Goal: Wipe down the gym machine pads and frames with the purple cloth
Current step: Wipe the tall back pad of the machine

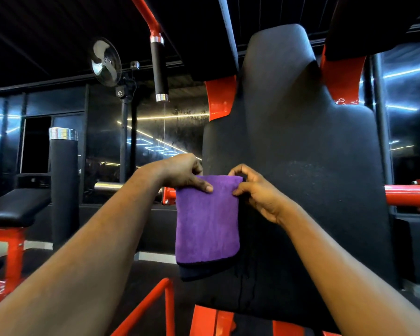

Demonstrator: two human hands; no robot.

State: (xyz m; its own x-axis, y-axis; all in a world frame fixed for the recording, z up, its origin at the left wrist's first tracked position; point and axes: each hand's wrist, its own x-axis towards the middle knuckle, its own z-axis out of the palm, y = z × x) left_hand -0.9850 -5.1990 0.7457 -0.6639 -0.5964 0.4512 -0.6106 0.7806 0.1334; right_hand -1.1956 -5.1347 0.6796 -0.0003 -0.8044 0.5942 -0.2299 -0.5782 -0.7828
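Head view shows our left hand (182, 173) and right hand (256, 191) pinching the cloth (206, 221) at 8 o'clock on the pad (301, 141); slack pinches would drop it.

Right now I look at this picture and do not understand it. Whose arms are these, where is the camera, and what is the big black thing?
There is one picture, taken by a camera worn on a person's head, so the two arms reaching forward are that person's own. The left hand and the right hand each pinch a top corner of a purple cloth, which hangs down between them. Behind it stands the tall black back pad of a gym machine, with a red frame. Whether the cloth touches the pad, I cannot tell. At the left are a black bench and a fan on a pole.
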